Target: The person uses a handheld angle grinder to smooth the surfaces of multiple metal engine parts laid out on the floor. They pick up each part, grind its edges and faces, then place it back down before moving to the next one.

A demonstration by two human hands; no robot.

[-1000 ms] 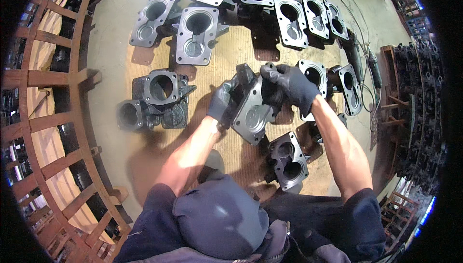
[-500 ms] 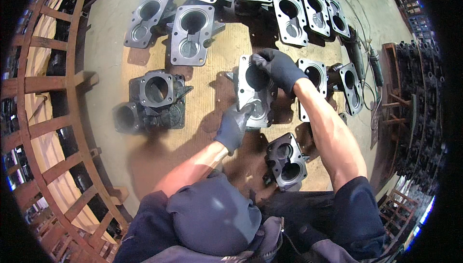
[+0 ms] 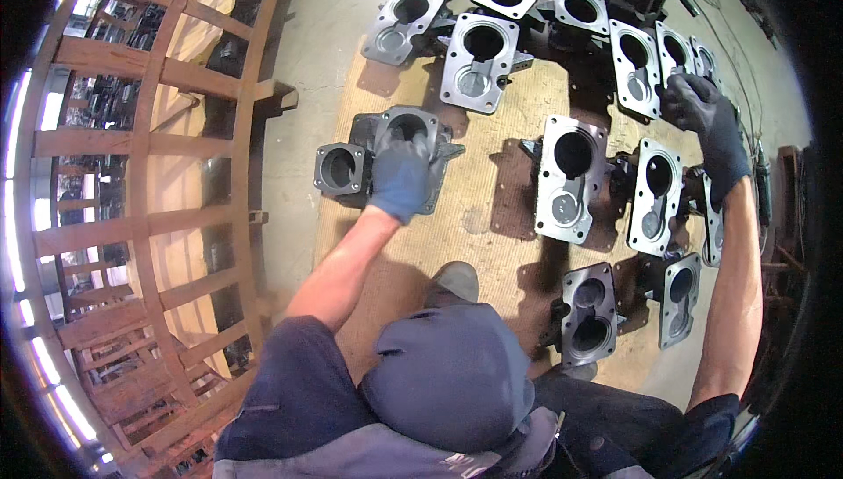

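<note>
A brown slatted wooden frame (image 3: 189,144) stands left of the corrugated cardboard mat (image 3: 479,176); what lies behind its bars is too cluttered to make out. On the mat's left part sits a dark casting (image 3: 436,163) with round flanged openings. The gloved left hand (image 3: 401,176) covers much of it, fingers blurred over one opening, so whether they grip cannot be told. Silver-faced castings (image 3: 481,62) crowd the mat's far side, some cut off. At its near edge, a rounded dark-clothed form (image 3: 448,382) blocks the view. Right of the mat's middle stands a pale-faced casting (image 3: 571,189). At the mat's far right, the gloved right hand (image 3: 713,119), fingers curled, overlaps more castings; contact and grip are unclear. Its forearm (image 3: 738,277) partly hides another.
</note>
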